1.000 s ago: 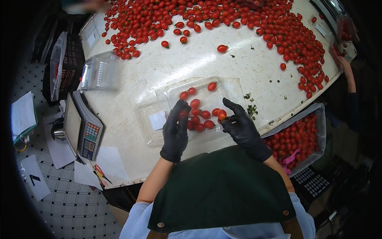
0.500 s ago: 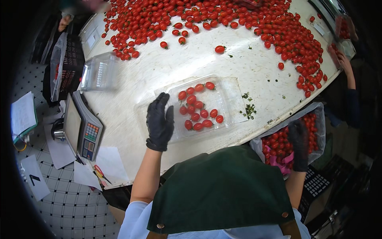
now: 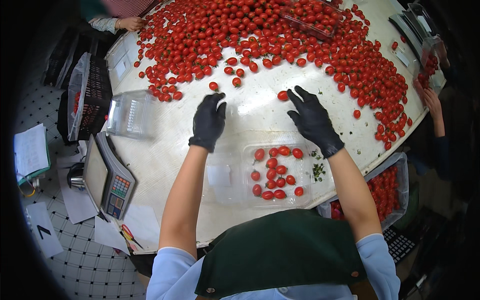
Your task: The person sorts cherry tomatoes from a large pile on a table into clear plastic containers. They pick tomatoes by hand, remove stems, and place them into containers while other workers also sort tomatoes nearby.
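Note:
My left hand [image 3: 209, 121], in a black glove, reaches over the white table with its fingertips just short of a single cherry tomato [image 3: 213, 86]. Its thumb stands apart from the fingers and nothing shows in it. To the right, my black-gloved right hand [image 3: 315, 121] is open, fingers spread. Its fingertips are close by another lone cherry tomato [image 3: 283, 95]; whether they touch it I cannot tell. Between my forearms lies an open clear plastic clamshell box [image 3: 306, 175], holding several cherry tomatoes [image 3: 271, 173] in its right half, its lid folded out to the left.
A large heap of cherry tomatoes [image 3: 240, 25] covers the far side, with a filled clear box [image 3: 320, 31] on it. Empty clamshells [image 3: 131, 114], a scale [image 3: 112, 175] and scissors [image 3: 129, 235] are left. A lined crate of tomatoes [image 3: 387, 192] stands right. Other people's hands [image 3: 434, 106] work nearby.
My right hand has come from the tomato crate at the right to the table ahead. My left hand has left the box's side and reached forward. The whole view has shifted slightly.

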